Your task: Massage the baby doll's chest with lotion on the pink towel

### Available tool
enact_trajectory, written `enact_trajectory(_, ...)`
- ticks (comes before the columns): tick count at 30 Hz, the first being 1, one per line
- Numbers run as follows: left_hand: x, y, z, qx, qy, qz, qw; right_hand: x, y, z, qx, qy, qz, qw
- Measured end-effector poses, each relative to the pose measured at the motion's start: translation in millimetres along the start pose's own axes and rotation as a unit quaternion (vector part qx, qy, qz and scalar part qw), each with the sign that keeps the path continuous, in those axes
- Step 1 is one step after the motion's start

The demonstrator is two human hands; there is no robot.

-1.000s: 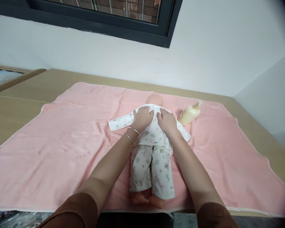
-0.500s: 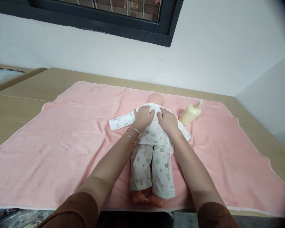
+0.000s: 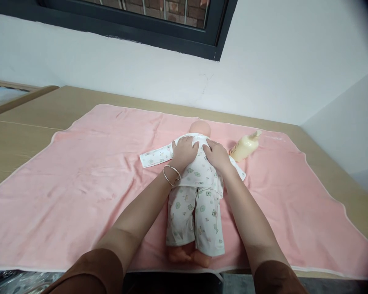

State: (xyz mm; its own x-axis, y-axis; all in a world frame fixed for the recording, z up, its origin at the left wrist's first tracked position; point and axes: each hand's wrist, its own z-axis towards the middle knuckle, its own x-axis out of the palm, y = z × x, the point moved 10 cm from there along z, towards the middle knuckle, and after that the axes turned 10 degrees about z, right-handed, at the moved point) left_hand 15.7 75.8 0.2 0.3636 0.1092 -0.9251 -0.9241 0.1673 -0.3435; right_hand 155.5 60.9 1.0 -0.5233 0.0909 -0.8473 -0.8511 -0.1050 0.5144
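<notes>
A baby doll (image 3: 199, 175) in white printed top and trousers lies face down, its bald head toward the wall and its bare feet toward me. My left hand (image 3: 185, 153) rests flat on the left side of its upper back, fingers pointing to the head; a bracelet circles that wrist. On the right side of the upper back lies my right hand (image 3: 217, 156), also flat, its thumb turned inward. A gap of printed cloth shows between the two thumbs. Just beyond my right hand, a pale yellow pump bottle (image 3: 245, 147) lies tilted on the pink blanket (image 3: 88, 175).
The blanket covers much of a wooden table (image 3: 33, 141), which stands against a white wall (image 3: 171, 77). Above is a dark-framed window (image 3: 216, 45). Clear plastic wrapping (image 3: 21, 281) shows at the lower left, below the table's near edge.
The view has shifted very slightly. Both hands stay at the same places on the doll's back, and the doll and bottle have not moved.
</notes>
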Motion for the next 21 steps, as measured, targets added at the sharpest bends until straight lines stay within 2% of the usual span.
enact_trajectory(5,-2.6,-2.9,-2.0,0.009,-0.007,0.01,1.0,-1.4,-0.1,0.5,-0.002,0.005,0.004,1.0)
enact_trajectory(13,-10.6,-12.7,-2.3,0.05,0.024,0.039,0.998,-2.1,5.6,0.4,0.001,0.004,-0.029,1.0)
enact_trajectory(17,-12.4,-21.4,-9.8,0.091,0.059,0.09,0.99,-7.9,14.1,-4.4,0.0,0.009,-0.039,0.999)
enact_trajectory(21,-21.8,-31.6,-28.4,0.138,0.111,0.141,0.974,-13.8,35.3,-18.2,-0.028,0.034,-0.081,0.996)
